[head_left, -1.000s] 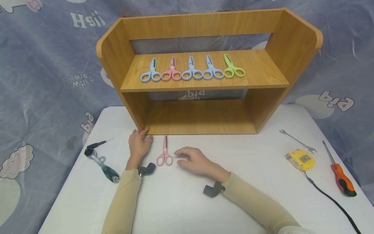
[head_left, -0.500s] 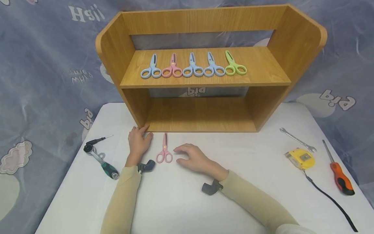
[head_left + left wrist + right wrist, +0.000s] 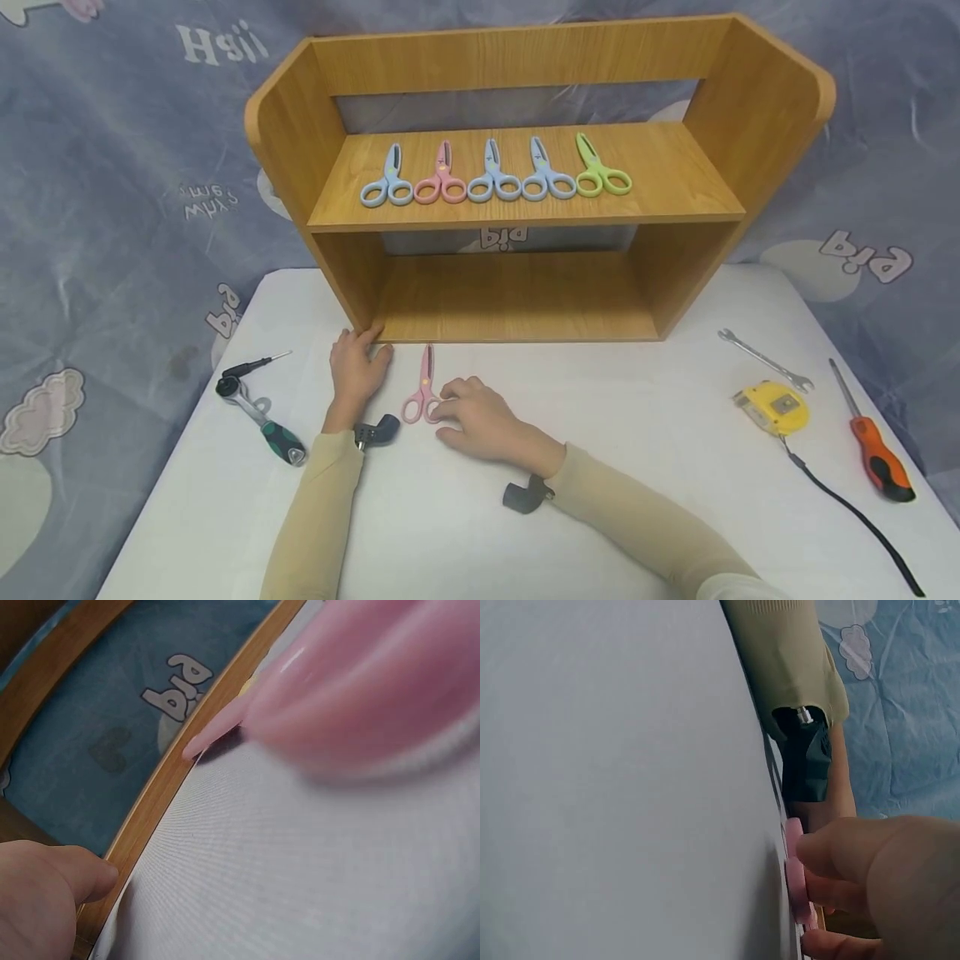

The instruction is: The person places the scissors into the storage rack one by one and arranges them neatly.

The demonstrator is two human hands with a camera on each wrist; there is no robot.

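Note:
A pair of pink scissors (image 3: 425, 385) lies on the white table in front of the shelf, blades toward it. My right hand (image 3: 483, 421) has its fingertips at the right handle loop, overlapping it. In the right wrist view the thumb (image 3: 832, 847) is right against the pink handle (image 3: 796, 889), with fingers beside it. My left hand (image 3: 356, 369) rests on the table at the shelf's lower left front corner, thumb toward the scissors and holding nothing. The left wrist view shows a fingertip (image 3: 94, 876) on the wooden edge, with the pink handle large and blurred nearby.
The wooden shelf (image 3: 525, 223) holds a row of blue, pink and green scissors (image 3: 492, 171). On the left lie a small screwdriver (image 3: 247, 367) and a ratchet (image 3: 262, 422); on the right, a wrench (image 3: 765, 360), a yellow tape measure (image 3: 776, 406) and an orange screwdriver (image 3: 873, 446).
My right hand has moved left, from beside the pink scissors to their right handle loop. The left hand has stayed at the shelf corner.

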